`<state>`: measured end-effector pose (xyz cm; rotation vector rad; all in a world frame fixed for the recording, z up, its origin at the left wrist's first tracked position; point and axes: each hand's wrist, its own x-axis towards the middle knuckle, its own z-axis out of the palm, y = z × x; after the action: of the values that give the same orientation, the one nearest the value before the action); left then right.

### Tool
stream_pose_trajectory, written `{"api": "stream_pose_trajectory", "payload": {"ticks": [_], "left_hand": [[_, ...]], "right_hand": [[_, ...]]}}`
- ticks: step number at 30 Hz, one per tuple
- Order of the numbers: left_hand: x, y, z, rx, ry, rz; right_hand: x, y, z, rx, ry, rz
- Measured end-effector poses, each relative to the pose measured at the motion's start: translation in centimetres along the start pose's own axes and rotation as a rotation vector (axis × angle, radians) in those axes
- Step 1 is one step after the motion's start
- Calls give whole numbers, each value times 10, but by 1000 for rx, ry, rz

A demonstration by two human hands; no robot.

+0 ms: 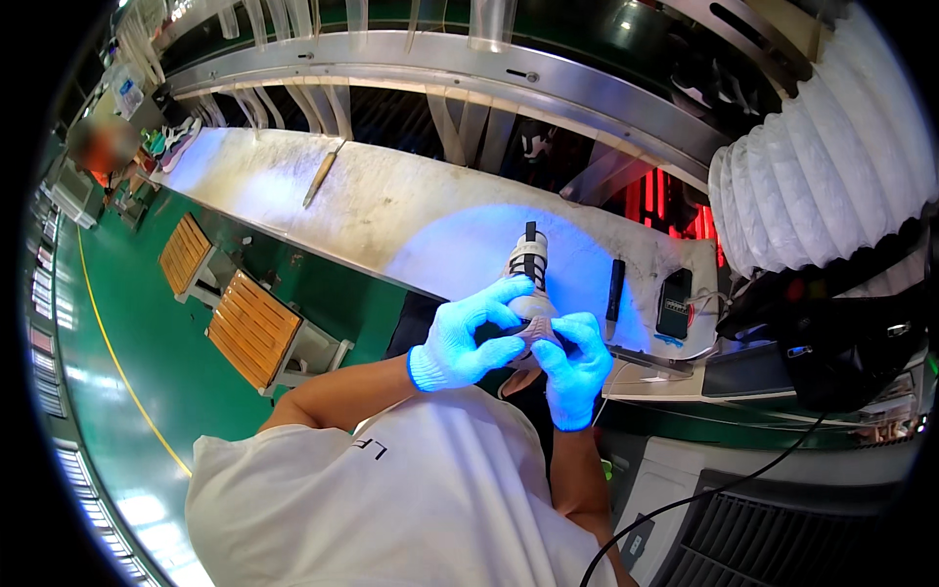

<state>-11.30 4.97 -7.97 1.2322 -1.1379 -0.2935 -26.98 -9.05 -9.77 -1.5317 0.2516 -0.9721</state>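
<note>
- While both gloved hands close around the shoe point(528, 269), it sits at the near edge of the workbench point(411, 220), under a patch of blue-violet light.
- Left hand point(460, 338): fingers curled over the shoe's near end from 9 o'clock, gripping it.
- Right hand point(575, 367): wrapped on the same end from 4 o'clock, thumb pressed to the upper; closed on the shoe.
- Shoe points toward 12 o'clock, toe away from me; white upper with dark straps.
- Handling, as I judge it: light, upper soft and yielding, sole stiffer. Best hold is at the heel and along the sole edge; squeezing the upper would deform it.
- Dark pen-like tool point(614, 292) lies at 3 o'clock of the shoe, a dark phone-like device point(675, 303) just beyond.
- Long-handled brush point(321, 178) lies far off at 10 o'clock.
</note>
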Motion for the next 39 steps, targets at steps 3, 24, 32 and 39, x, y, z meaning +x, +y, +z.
{"api": "stream_pose_trajectory", "payload": {"ticks": [3, 24, 32, 39], "left_hand": [[-1, 0, 6, 7, 63, 9], [13, -7, 7, 16, 88, -36], [26, 8, -15, 28, -67, -250], [22, -13, -28, -60, -236, -311]], "right_hand": [[-5, 1, 7, -87, -4, -71], [7, -5, 13, -293, 15, -168], [0, -4, 25, -174, 126, 33], [-2, -4, 33, -203, 51, -40]]}}
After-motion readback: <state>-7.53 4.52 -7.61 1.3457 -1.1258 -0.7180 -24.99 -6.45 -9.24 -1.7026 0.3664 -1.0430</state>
